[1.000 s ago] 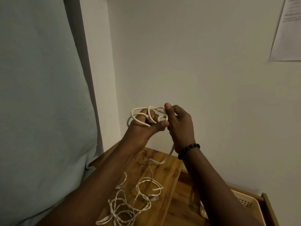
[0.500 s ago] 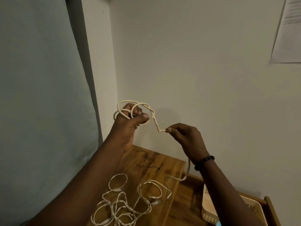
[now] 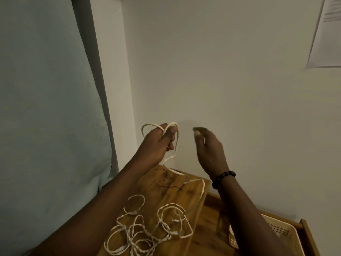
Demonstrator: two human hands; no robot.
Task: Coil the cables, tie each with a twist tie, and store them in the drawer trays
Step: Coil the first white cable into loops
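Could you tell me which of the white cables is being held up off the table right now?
The cable looped in the left hand; the other cables lie loose on the table.

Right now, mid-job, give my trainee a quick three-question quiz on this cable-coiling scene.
1. True or false: the right hand grips the coil of white cable.
2. Which hand holds the loops of that cable? A) left hand B) right hand C) neither
3. Fill in: the thin black twist ties lie on the wooden ____, beyond the loose cables.

Key: 1 false, the left hand grips it and the right looks free of it; 2 A; 3 top.
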